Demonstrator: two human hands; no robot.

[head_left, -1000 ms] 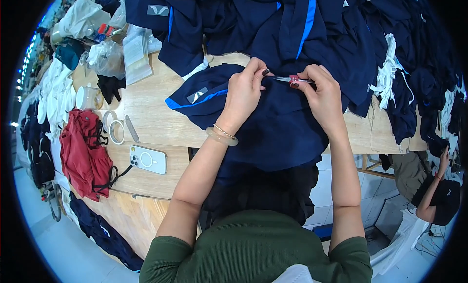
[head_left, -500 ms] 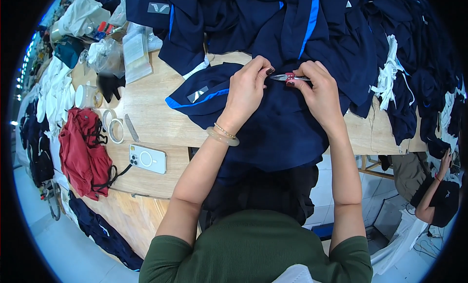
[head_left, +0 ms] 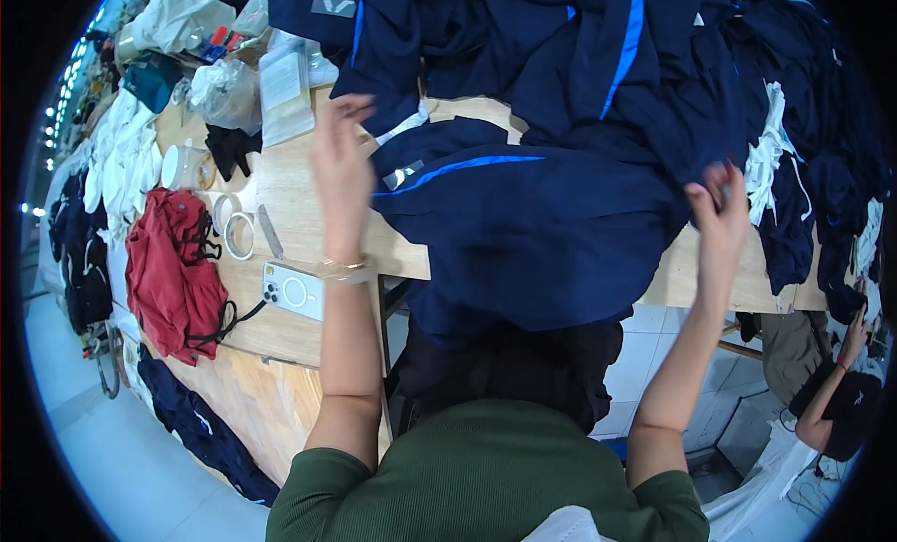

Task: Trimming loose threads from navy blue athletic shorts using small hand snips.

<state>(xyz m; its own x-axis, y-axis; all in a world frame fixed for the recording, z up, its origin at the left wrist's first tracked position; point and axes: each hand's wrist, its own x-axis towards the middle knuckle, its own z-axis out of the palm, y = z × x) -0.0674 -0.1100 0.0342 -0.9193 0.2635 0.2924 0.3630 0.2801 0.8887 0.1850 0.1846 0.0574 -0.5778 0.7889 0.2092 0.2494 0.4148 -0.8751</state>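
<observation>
A navy garment (head_left: 551, 234) with a bright blue stripe and a small shiny patch lies over the table's front edge and hangs toward my lap. My left hand (head_left: 341, 168) is raised at its left side, smeared by motion, with fingers stretched out and no cloth in them. At the garment's right edge, my right hand (head_left: 722, 206) has its fingers curled. A small greyish glint shows between them, too blurred to name. Whether this hand touches the cloth I cannot tell.
More navy garments (head_left: 523, 47) are heaped across the back. On the left are a phone (head_left: 294, 291), tape rolls (head_left: 240, 235), a grey blade-like tool (head_left: 270, 231), a red bag (head_left: 173, 271) and plastic bags (head_left: 224, 95). Another person's arm (head_left: 834, 383) shows at far right.
My hands have moved apart from the garment's middle, left and right. The metal thread snips seen in my right hand no longer show clearly. The garment lies spread wider, its stripe more exposed.
</observation>
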